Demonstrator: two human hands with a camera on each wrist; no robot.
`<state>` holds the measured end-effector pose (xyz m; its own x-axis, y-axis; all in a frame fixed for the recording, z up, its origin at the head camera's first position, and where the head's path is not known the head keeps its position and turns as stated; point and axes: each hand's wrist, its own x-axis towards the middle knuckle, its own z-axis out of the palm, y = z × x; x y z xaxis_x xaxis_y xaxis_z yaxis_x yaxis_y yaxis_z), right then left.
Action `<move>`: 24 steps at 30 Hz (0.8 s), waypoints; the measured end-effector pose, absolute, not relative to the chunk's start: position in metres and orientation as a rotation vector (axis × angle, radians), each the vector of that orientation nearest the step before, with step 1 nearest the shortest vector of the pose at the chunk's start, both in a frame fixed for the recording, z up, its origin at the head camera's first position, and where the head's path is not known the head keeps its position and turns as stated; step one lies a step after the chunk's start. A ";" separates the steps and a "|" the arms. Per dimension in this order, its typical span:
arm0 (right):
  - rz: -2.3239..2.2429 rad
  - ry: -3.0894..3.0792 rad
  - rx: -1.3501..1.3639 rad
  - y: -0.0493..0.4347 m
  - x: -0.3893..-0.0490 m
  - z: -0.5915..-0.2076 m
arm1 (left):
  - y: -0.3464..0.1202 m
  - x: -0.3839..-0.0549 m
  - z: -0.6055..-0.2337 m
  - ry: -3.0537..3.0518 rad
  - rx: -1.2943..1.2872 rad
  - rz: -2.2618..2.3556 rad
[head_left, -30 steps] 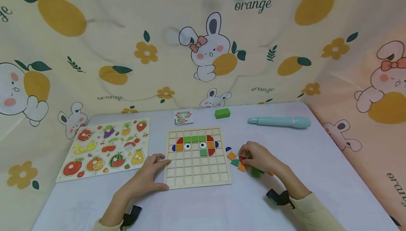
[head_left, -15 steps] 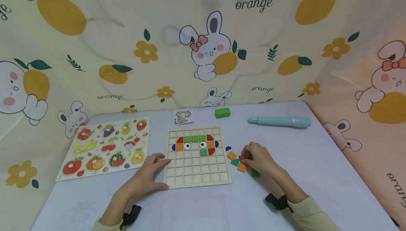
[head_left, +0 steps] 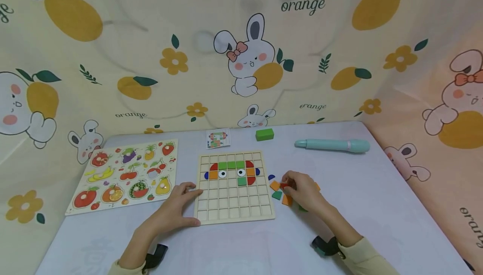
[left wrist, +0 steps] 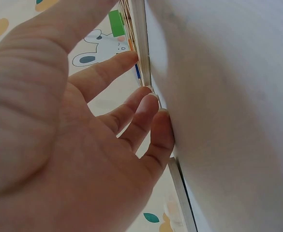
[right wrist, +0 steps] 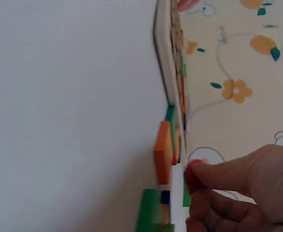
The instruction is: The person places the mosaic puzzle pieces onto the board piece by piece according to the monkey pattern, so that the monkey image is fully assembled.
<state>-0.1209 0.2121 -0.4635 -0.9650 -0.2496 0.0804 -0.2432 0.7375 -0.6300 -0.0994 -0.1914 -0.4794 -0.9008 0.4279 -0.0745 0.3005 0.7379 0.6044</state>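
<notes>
A square wooden grid board (head_left: 219, 214) lies mid-table, its upper rows bearing red, green, orange and blue tiles and two eye tiles. At its left edge rests my left hand (head_left: 174, 210), thumb and fingertips against the rim and fingers spread; the left wrist view shows the same hand (left wrist: 102, 135) beside the board's side. My right hand (head_left: 305, 189) pinches a red tile (head_left: 285, 185) between thumb and fingers over the loose tiles right of the board. In the right wrist view the red tile (right wrist: 194, 176) sits at the thumb tip, partly hidden.
Loose tiles include an orange tile (head_left: 287, 200), a green tile (head_left: 277, 195) and a blue half-round (head_left: 271, 177). Behind the board are a pattern card (head_left: 218, 139), a green block (head_left: 265, 135) and a teal pen-like stick (head_left: 332, 145). A fruit puzzle board (head_left: 124, 178) lies left.
My right hand has shifted slightly left with the red tile, and the green tile under it has been nudged left. An orange tile now shows behind the hand. My left hand stays put.
</notes>
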 end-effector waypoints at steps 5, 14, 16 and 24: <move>-1.246 2.848 -0.502 0.201 -0.125 -0.457 | -0.190 -0.100 -0.478 2.724 0.579 0.899; -1.368 2.581 -0.669 0.121 -0.142 -0.447 | -0.192 -0.098 -0.478 2.732 0.569 0.902; -1.354 2.549 -0.713 0.102 -0.146 -0.447 | -0.192 -0.098 -0.479 2.728 0.574 0.900; -1.257 2.544 -0.720 0.051 -0.157 -0.451 | -0.192 -0.098 -0.477 2.721 0.639 0.921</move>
<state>-0.1571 0.0515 -0.4508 -0.8574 -0.5140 0.0239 -0.3313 0.5160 -0.7899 -0.0979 -0.1916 -0.4770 -0.8870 0.4593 -0.0476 0.3360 0.7127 0.6158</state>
